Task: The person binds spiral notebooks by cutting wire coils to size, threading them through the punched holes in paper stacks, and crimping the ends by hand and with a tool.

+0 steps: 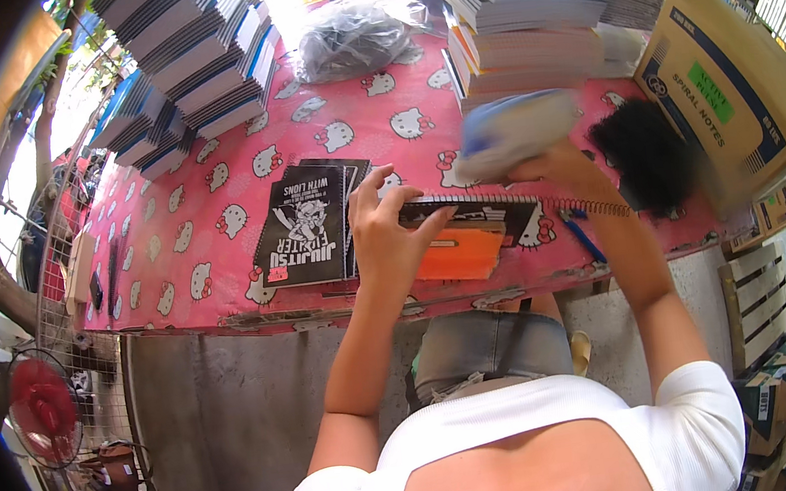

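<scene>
My left hand grips the left end of a spiral notebook, thumb in front and fingers behind its spine. The notebook's wire coil sticks out beyond its right end, beside my right forearm. Just below the spine an orange block or sheet shows. My right hand is closed on a blue and pale grey object, raised above the table and smeared by motion; its kind I cannot make out. Left of my left hand lie black-covered spiral notebooks, overlapping in a small pile.
Tall stacks of books stand at the far left and far right of the pink table. Clear plastic lies between them. A black furry-looking heap, a cardboard box and a blue pen are to the right.
</scene>
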### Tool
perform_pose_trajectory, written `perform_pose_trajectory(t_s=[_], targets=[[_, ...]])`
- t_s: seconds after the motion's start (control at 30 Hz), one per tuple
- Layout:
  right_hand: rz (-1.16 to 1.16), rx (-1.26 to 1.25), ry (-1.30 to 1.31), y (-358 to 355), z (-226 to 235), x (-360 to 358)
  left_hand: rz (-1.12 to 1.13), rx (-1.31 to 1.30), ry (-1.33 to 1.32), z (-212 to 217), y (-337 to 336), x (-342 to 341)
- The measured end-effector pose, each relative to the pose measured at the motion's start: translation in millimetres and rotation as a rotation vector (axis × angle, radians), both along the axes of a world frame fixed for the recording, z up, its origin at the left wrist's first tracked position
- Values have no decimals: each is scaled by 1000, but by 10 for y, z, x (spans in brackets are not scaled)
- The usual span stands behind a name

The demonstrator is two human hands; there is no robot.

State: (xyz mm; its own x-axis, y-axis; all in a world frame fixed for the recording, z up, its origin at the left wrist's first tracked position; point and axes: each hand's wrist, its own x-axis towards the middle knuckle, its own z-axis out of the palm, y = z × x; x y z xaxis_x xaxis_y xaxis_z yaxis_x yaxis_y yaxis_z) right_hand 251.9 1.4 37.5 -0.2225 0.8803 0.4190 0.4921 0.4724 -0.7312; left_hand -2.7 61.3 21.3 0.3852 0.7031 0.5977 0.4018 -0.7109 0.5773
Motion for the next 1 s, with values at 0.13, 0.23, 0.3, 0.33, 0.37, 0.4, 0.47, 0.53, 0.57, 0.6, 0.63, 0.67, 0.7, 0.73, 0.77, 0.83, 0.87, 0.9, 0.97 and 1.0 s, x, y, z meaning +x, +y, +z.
perform_pose_trajectory(t_s=[0.13,0.23,0.3,0.33,0.37,0.4,0.47,0.53,0.57,0.6,0.63,0.67,0.7,0.73,0.77,0.83,0.87,0.9,0.97,1.0], targets=[[-248,-88,-124,329,-249,46,57,100,46,4,-2,-31],[-128,130,-149,326,49,-175,40,-95,-130,6,63,-188],[-93,-201,-115,330,1,-248,-14,-247,-204,-55,108,-196],[-90,-206,-109,361,-46,-241,-71,-395,-283,-117,129,-204],[-106,-210,22,433,-5,-231,-98,-409,-307,-129,171,-194],[-119,-213,153,480,34,-221,-96,-397,-310,-142,182,-201],[37,-215,451,420,-3,-246,-165,-549,-515,-181,130,-223],[-130,-134,-242,552,-83,-294,-184,-522,-525,-268,148,-225],[-291,-244,-267,662,-75,-309,-207,-554,-630,-255,173,-209],[-290,-231,-268,677,-79,-298,-232,-586,-734,-236,191,-200],[-86,-40,-122,650,-94,-282,-207,-640,-753,-224,145,-235],[121,135,22,584,-77,-330,-204,-639,-758,-231,127,-259],[49,-143,39,544,-20,-425,-208,-679,-741,-237,121,-283],[53,-144,35,609,-5,-439,-212,-719,-723,-242,123,-297],[-114,-229,-148,695,21,-421,-153,-677,-731,-237,149,-271],[111,-311,138,752,-108,-321,-189,-713,-780,-286,151,-294],[113,-315,136,729,-168,-359,-218,-760,-830,-318,147,-311],[95,-315,211,681,-236,-406,-216,-762,-833,-335,169,-323],[-76,-224,77,635,-439,-245,-271,-798,-802,-318,224,-296],[-226,-177,-108,548,-535,-25,-277,-784,-803,-235,219,-278]])
